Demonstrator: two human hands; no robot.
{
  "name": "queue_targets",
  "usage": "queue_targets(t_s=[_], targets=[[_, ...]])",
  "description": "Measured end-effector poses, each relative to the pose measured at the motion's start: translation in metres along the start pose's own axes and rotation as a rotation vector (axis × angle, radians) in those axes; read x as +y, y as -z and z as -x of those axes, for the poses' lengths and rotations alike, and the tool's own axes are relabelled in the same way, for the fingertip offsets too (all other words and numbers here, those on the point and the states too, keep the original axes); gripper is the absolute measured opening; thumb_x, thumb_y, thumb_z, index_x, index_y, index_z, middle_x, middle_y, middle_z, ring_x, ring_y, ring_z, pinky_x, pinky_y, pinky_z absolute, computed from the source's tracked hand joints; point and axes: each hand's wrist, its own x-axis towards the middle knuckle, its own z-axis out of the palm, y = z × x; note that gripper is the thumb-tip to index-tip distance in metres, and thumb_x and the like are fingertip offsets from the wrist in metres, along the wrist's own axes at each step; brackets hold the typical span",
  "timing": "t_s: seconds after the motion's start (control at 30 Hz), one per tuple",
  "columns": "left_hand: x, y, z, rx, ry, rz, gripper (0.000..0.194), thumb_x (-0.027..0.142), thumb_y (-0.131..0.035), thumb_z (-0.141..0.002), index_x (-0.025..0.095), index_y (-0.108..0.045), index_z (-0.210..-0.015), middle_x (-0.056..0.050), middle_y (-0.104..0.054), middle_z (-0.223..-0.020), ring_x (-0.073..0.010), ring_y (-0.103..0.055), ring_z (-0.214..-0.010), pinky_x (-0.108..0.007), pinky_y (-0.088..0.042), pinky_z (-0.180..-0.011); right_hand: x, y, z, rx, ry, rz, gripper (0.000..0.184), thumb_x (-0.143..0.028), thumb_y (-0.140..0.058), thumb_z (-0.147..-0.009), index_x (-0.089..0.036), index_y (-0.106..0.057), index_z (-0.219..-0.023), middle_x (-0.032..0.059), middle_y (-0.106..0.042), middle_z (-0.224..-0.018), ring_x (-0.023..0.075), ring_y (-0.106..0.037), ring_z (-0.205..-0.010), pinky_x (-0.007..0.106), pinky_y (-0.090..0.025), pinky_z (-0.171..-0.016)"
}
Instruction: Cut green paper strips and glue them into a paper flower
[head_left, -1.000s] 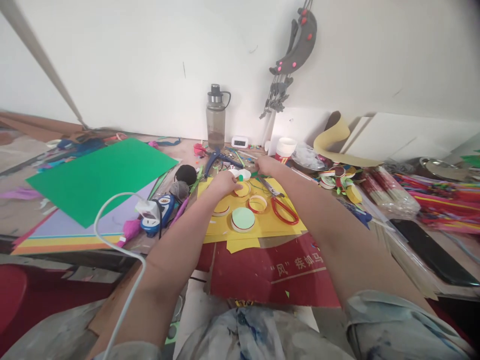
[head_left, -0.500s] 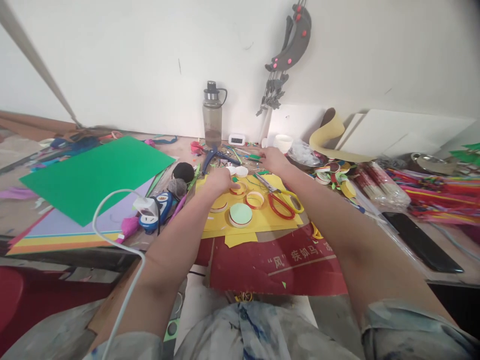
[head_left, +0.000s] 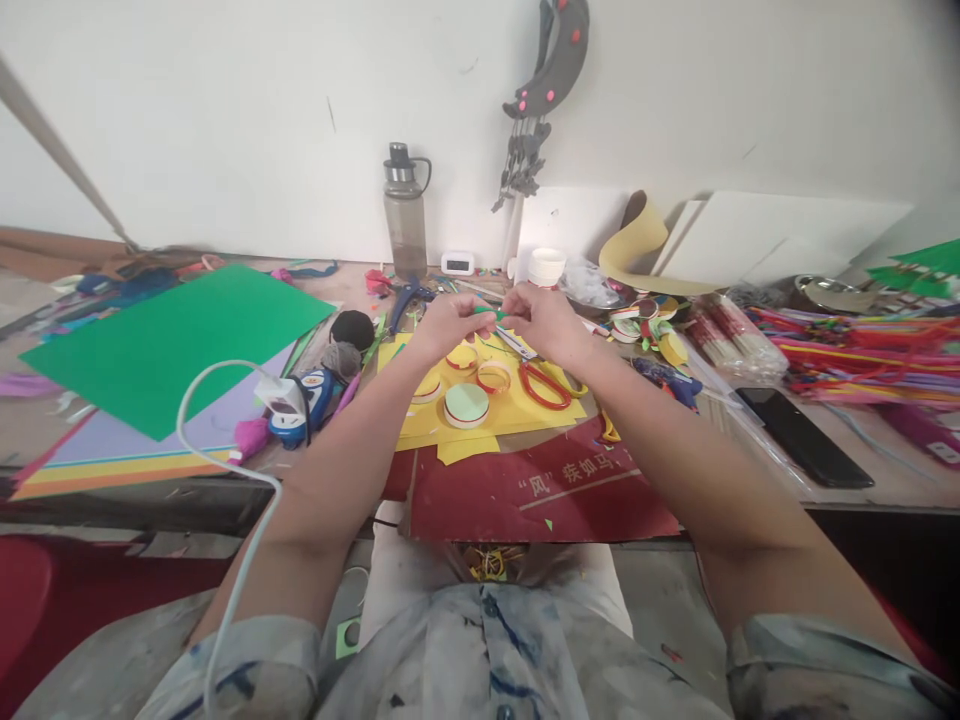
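My left hand (head_left: 452, 322) and my right hand (head_left: 546, 322) meet above the far part of the yellow paper. Their fingertips pinch a small green piece (head_left: 490, 311) between them; its exact kind is too small to make out. Just below my right hand lie scissors (head_left: 545, 386) with red handles. Nearer to me a round box-like piece (head_left: 466, 405) with a pale green top rests on the yellow paper (head_left: 420, 430). Beside it sits a yellow paper ring (head_left: 493, 377), with another ring (head_left: 461, 356) under my left hand.
A red cardboard sheet (head_left: 540, 505) lies at the front edge. Behind my hands stands a water bottle (head_left: 405, 215). Green paper (head_left: 176, 345), yarn balls (head_left: 352, 331) and a white cable (head_left: 247, 560) are at left; a phone (head_left: 806, 437) and colored pipe cleaners (head_left: 847, 350) at right.
My right hand has moved left with the green piece from the back of the table. My left hand has come up off the paper pieces to meet it. The view has shifted slightly.
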Motion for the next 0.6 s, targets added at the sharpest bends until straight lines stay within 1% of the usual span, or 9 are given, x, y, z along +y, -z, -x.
queue_targets(t_s=[0.1, 0.2, 0.27, 0.3, 0.33, 0.4, 0.43, 0.5, 0.6], targets=[[-0.003, 0.002, 0.000, 0.009, 0.003, 0.105, 0.022, 0.031, -0.087, -0.074, 0.015, -0.072, -0.075, -0.002, -0.070, -0.064, -0.0080, -0.056, -0.056, -0.022, -0.042, -0.056, -0.003, -0.003, 0.008, 0.046, -0.010, -0.049, 0.009, -0.015, -0.069, -0.088, -0.020, -0.069, -0.096, 0.0034, -0.076, -0.089, 0.0193, -0.065, -0.078, 0.033, -0.052, -0.077], [-0.004, 0.005, -0.002, 0.088, 0.019, 0.249, 0.020, 0.028, -0.085, -0.075, 0.015, -0.070, -0.074, 0.000, -0.066, -0.064, -0.0062, -0.055, -0.055, -0.021, -0.041, -0.055, 0.001, 0.002, 0.022, 0.050, -0.016, 0.059, 0.010, -0.024, -0.065, -0.096, -0.020, -0.069, -0.104, 0.0072, -0.078, -0.098, 0.0218, -0.068, -0.085, 0.036, -0.053, -0.081], [-0.005, 0.008, -0.004, 0.156, 0.029, 0.317, 0.016, 0.023, -0.083, -0.076, 0.015, -0.069, -0.076, 0.002, -0.065, -0.065, -0.0057, -0.057, -0.057, -0.019, -0.041, -0.055, 0.009, 0.007, 0.037, -0.008, -0.047, 0.243, 0.015, -0.025, -0.062, -0.099, -0.019, -0.068, -0.111, 0.0120, -0.078, -0.103, 0.0256, -0.070, -0.092, 0.040, -0.054, -0.087], [-0.005, 0.008, -0.005, 0.192, 0.038, 0.337, 0.015, 0.020, -0.081, -0.077, 0.015, -0.067, -0.076, 0.002, -0.065, -0.066, -0.0059, -0.060, -0.059, -0.019, -0.042, -0.055, 0.014, 0.009, 0.045, -0.046, -0.083, 0.368, 0.019, -0.025, -0.064, -0.098, -0.017, -0.068, -0.114, 0.0163, -0.077, -0.110, 0.0289, -0.071, -0.099, 0.042, -0.054, -0.090], [-0.005, 0.009, -0.006, 0.225, 0.050, 0.349, 0.015, 0.018, -0.080, -0.077, 0.015, -0.066, -0.076, 0.002, -0.066, -0.067, -0.0067, -0.063, -0.061, -0.019, -0.042, -0.056, 0.019, 0.010, 0.053, -0.103, -0.124, 0.494, 0.023, -0.027, -0.068, -0.096, -0.016, -0.068, -0.116, 0.0207, -0.075, -0.116, 0.0324, -0.071, -0.105, 0.044, -0.053, -0.092], [-0.004, 0.008, -0.007, 0.267, 0.074, 0.361, 0.016, 0.014, -0.078, -0.078, 0.016, -0.062, -0.076, 0.002, -0.066, -0.066, -0.0087, -0.067, -0.064, -0.019, -0.044, -0.056, 0.027, 0.008, 0.067, -0.257, -0.189, 0.685, 0.028, -0.031, -0.071, -0.095, -0.014, -0.069, -0.117, 0.0257, -0.075, -0.117, 0.0373, -0.071, -0.109, 0.047, -0.053, -0.094], [-0.004, 0.008, -0.007, 0.276, 0.083, 0.365, 0.018, 0.013, -0.078, -0.077, 0.016, -0.060, -0.076, 0.002, -0.066, -0.065, -0.0093, -0.068, -0.064, -0.019, -0.044, -0.056, 0.029, 0.005, 0.073, -0.324, -0.197, 0.731, 0.027, -0.030, -0.070, -0.095, -0.015, -0.069, -0.118, 0.0261, -0.075, -0.116, 0.0377, -0.071, -0.110, 0.047, -0.053, -0.094], [-0.002, 0.006, -0.006, 0.279, 0.095, 0.367, 0.022, 0.012, -0.079, -0.077, 0.017, -0.058, -0.077, 0.002, -0.067, -0.064, -0.0095, -0.068, -0.062, -0.020, -0.045, -0.056, 0.031, -0.002, 0.080, -0.410, -0.214, 0.793, 0.027, -0.026, -0.064, -0.098, -0.014, -0.068, -0.122, 0.0277, -0.074, -0.118, 0.0384, -0.070, -0.113, 0.047, -0.052, -0.095], [-0.002, 0.005, -0.005, 0.284, 0.127, 0.362, 0.025, 0.012, -0.081, -0.076, 0.017, -0.057, -0.080, 0.002, -0.070, -0.066, -0.0095, -0.069, -0.062, -0.020, -0.046, -0.056, 0.028, -0.009, 0.079, -0.454, -0.276, 0.827, 0.035, -0.017, -0.052, -0.101, -0.008, -0.063, -0.133, 0.0306, -0.070, -0.125, 0.0386, -0.069, -0.116, 0.045, -0.052, -0.093]])
